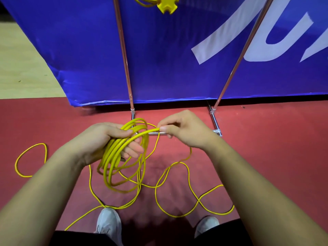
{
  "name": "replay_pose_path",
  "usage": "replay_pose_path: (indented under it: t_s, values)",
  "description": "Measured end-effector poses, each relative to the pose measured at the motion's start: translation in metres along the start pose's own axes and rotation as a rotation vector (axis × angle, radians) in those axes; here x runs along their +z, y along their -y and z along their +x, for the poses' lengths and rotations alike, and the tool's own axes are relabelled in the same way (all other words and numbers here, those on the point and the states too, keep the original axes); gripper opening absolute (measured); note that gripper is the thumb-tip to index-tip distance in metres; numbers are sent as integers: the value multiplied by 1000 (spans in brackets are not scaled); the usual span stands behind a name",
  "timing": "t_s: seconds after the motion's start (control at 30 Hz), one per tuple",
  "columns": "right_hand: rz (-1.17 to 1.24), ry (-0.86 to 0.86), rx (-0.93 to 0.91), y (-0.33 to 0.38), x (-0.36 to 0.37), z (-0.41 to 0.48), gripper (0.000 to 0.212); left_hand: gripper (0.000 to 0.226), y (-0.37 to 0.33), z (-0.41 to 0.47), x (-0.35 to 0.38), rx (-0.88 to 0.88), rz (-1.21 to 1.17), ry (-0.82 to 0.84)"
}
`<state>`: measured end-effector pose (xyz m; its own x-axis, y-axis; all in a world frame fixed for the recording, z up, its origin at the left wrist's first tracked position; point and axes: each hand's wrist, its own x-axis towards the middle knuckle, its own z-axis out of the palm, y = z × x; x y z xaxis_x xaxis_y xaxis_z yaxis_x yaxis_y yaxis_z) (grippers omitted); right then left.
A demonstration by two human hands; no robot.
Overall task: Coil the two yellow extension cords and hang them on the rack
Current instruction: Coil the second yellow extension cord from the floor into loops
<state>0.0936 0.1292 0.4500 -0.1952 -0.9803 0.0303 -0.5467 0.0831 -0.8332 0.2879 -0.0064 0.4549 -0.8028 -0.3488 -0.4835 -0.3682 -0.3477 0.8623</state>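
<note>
Red flooring (pixel 266 157) lies under a yellow extension cord (pixel 177 216). Part of it is gathered into a coil (pixel 113 153) of several loops that hangs from the left hand (pixel 106 139), whose thumb and fingers curl round the bundle. The right hand (pixel 184 132), just beside it, pinches one strand between thumb and forefinger where it leaves the top of the coil. The rest of the cord lies in loose curves on the floor ahead of two grey shoes (pixel 108 222), with one loop off to the left. Behind the hands stand the rack's metal poles (pixel 124 55) and base bars, in front of a blue banner (pixel 79 50) with white lettering. At the top edge, a second yellow cord (pixel 143 2) with a yellow socket block (pixel 166 6) hangs beside the left pole.
</note>
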Motion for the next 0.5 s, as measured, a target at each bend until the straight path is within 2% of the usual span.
replay_pose_path:
  t_s: [0.1,0.23,0.37,0.43,0.5]
  values:
    - [-28,33,-57,17,16,2,11,29,6,4,4,2,38,114]
    - [91,7,-11,9,15,2,19,46,5,7,-1,100,-112,213]
    - [-36,300,166,-48,9,1,19,33,0,6,-5,230,-266,148]
    - [-81,268,280,-82,10,-1,17,30,-2,3,-10,258,-311,152]
    - [-20,114,367,-106,11,-1,18,37,-4,-2,-14,249,-266,164]
